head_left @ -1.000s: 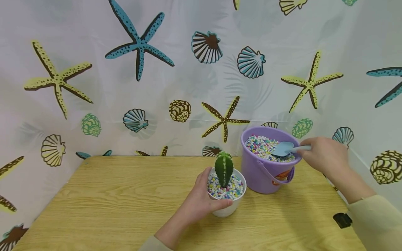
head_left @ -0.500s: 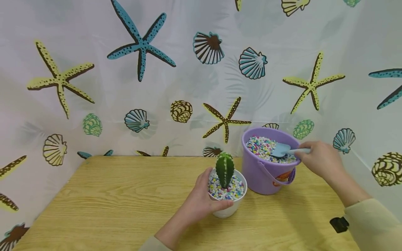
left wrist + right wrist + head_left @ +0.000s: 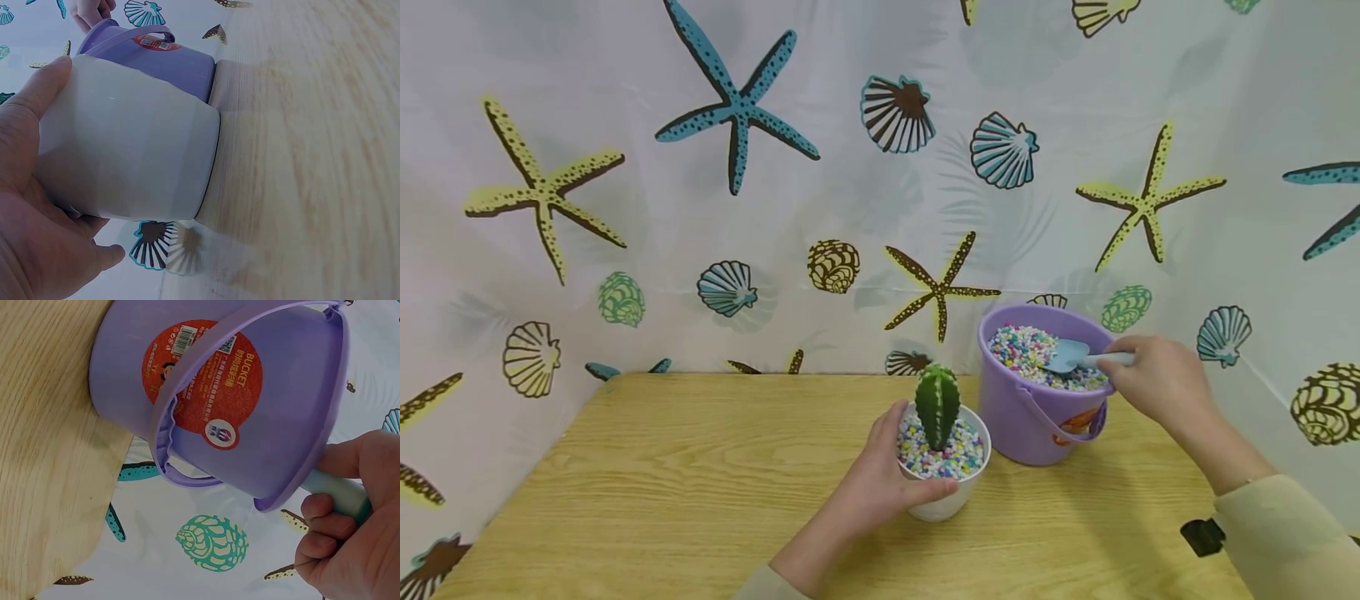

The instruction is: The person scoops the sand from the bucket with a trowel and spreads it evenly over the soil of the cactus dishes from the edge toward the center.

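Cupping the small white ceramic pot (image 3: 946,492) from its left side, the left hand (image 3: 868,487) wraps fingers and thumb round the wall so the pot stays put on the pale wooden table (image 3: 662,483) — the left wrist view shows the palm and thumb pressed against the smooth white side (image 3: 125,156). A green ribbed cactus (image 3: 937,405) stands upright in the middle of that pot, bedded in multicoloured pebbles (image 3: 955,457) that reach nearly to the rim. Just to the right and a little farther back sits a lilac plastic bucket (image 3: 1037,417), almost touching the pot, close enough that little would spill between the two. Its hoop handle hangs down the near side over a red round label (image 3: 206,375). The right hand (image 3: 1157,379) reaches in from the right and curls its fingers round the pale blue handle of a small plastic scoop (image 3: 1078,357), whose blade lies on the bucket's own heap of coloured gravel (image 3: 1022,350) — held low and nearly level, as suits digging in; whether any pebbles lie on the blade cannot be told. Behind the table hangs a white curtain printed with starfish and shells (image 3: 737,108).
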`<state>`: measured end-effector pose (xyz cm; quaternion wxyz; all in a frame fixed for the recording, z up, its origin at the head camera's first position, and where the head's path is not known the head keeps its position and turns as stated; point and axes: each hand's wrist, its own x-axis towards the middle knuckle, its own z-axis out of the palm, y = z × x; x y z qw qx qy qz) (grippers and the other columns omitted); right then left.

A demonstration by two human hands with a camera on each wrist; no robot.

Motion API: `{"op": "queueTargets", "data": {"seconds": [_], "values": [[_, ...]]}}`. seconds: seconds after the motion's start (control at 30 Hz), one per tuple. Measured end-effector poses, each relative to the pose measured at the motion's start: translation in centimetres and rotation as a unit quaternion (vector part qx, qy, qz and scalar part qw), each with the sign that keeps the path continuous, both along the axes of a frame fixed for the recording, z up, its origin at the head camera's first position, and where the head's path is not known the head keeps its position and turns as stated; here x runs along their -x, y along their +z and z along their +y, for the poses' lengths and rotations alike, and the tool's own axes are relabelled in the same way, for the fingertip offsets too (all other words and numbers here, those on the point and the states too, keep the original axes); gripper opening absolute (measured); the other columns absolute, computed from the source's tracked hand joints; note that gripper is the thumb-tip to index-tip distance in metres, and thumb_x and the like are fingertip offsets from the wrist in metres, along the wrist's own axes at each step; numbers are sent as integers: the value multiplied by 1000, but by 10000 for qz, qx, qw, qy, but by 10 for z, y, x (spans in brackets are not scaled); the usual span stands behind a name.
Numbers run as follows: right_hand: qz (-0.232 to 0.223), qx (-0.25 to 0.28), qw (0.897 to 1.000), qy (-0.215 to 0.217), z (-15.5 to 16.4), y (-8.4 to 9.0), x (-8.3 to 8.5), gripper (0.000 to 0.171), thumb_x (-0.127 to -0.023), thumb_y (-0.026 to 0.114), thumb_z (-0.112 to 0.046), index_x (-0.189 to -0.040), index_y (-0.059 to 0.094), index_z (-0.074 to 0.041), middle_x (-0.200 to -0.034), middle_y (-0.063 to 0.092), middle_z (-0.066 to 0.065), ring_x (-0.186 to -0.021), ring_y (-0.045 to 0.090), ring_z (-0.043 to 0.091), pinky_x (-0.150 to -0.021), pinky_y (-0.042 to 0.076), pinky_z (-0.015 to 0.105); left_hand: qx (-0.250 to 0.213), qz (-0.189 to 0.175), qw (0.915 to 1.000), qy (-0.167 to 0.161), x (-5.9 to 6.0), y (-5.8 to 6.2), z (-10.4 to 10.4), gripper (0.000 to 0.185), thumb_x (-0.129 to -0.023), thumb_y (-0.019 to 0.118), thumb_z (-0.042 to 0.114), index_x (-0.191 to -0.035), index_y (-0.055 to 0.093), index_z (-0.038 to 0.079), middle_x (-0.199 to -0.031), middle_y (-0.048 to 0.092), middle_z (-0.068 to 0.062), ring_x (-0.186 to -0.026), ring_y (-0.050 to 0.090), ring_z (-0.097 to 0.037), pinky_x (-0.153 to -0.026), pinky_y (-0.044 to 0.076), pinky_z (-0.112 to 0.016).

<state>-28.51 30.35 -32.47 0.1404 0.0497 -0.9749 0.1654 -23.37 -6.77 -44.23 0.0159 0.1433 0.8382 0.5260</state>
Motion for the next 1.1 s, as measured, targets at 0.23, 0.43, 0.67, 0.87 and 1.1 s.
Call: {"op": "queueTargets", "data": {"seconds": [0.23, 0.43, 0.67, 0.87, 1.1], "values": [[-90, 225, 9997, -74, 1, -2, 4, 40, -105, 71, -30, -125, 78, 4, -73, 73, -1, -63, 55, 22, -54, 40, 35, -2, 27, 10000, -17, 0, -1, 1, 132, -79, 101, 48, -175, 21, 7, -173, 31, -23, -153, 42, -45, -125, 35, -64], [-220, 600, 9978, -190, -1, -7, 4, 41, -106, 70, -32, -127, 78, 3, -77, 71, 3, -63, 55, 22, -53, 41, 34, -5, 5, 10000, -22, 0, 0, 0, 131, -79, 101, 48, -175, 21, 7, -173, 31, -23, -154, 42, -45, -126, 35, -64], [0, 480, 9987, -169, -7, -10, 7, 41, -107, 70, -32, -127, 78, 3, -74, 70, 2, -62, 56, 21, -54, 42, 35, -26, -1, 10000, -4, -1, 0, 0, 132, -79, 102, 47, -175, 21, 7, -173, 31, -23, -154, 42, -45, -126, 35, -64], [-193, 672, 9972, -273, -6, -7, 10, 43, -107, 71, -34, -127, 78, 3, -90, 78, 11, -69, 63, 22, -55, 45, 35, -8, -32, 10000, 11, -1, 2, 0, 132, -79, 101, 48, -175, 21, 8, -174, 31, -22, -154, 41, -44, -125, 35, -64], [-269, 728, 9966, -281, -9, -6, 9, 43, -108, 70, -33, -129, 77, 4, -85, 76, 10, -67, 63, 21, -56, 45, 34, 10, -80, 10000, 28, 0, 1, 0, 132, -79, 101, 48, -176, 21, 9, -174, 30, -22, -154, 41, -45, -125, 35, -64]]}}
